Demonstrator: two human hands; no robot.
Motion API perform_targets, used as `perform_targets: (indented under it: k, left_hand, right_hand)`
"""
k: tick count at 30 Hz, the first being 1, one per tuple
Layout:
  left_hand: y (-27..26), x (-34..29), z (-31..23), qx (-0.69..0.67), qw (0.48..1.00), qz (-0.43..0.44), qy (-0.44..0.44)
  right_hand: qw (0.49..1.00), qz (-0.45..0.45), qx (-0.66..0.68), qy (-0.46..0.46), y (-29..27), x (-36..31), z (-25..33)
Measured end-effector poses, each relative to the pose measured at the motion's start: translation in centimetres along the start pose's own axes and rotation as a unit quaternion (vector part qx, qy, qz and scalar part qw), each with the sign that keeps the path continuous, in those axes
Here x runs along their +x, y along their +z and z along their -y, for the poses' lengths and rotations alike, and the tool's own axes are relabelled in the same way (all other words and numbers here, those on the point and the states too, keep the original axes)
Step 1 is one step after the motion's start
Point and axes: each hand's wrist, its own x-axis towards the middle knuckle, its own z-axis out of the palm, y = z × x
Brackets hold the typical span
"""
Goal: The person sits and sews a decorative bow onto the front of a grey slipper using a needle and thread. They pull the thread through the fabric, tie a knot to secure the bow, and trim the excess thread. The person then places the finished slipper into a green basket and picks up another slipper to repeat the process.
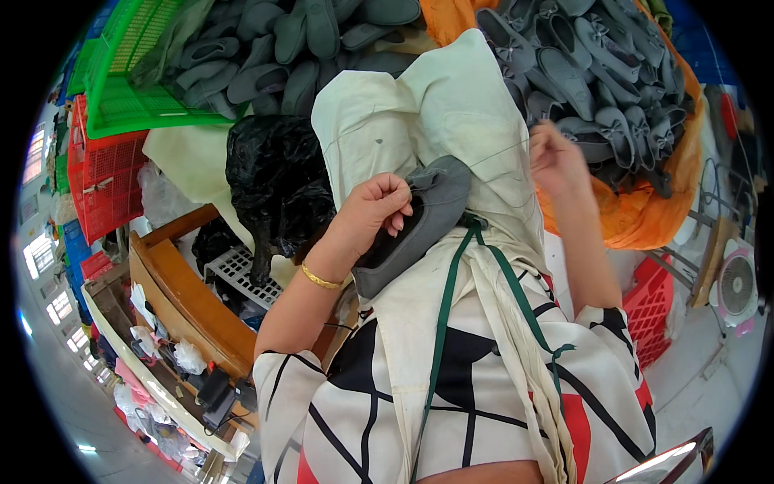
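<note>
A grey slip-on shoe (439,211) lies tilted across my lap, its toe pointing up and right. My left hand (372,211) is closed on the edge of its opening near the toe, fingertips inside. From the toe area a dark thread (498,150) runs taut up to the right. My right hand (556,161), raised and slightly blurred, pinches the thread's far end at the right of my knees. Whether a needle is between those fingers cannot be made out. Beneath the shoe is a cream apron (367,109) with green ties (446,310).
A green basket (145,105) of grey shoes stands far left, and an orange sack (645,222) of bow-trimmed shoes far right. A black plastic bag (274,169) sits left of my knees. Further left are a wooden drawer (181,294) and red crate (105,169); a fan (735,282) stands right.
</note>
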Motion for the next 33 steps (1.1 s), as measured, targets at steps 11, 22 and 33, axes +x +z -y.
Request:
perform_targets:
  k: [11, 22, 33]
  left_hand:
    - [-0.2, 0.7, 0.0, 0.103, 0.993, -0.024, 0.048]
    - [2.1, 1.8, -1.1, 0.45, 0.855, -0.09, 0.24]
    - [1.3, 2.8, -0.7, 0.457, 0.842, -0.092, 0.271]
  right_hand:
    - [0.767, -0.388, -0.093, -0.503, -13.1, -3.6, 17.4]
    - [0.767, -0.335, -0.181, -0.516, -13.0, -3.3, 16.3]
    - [0.438, -0.536, -0.482, -0.537, -18.6, -13.7, 26.9]
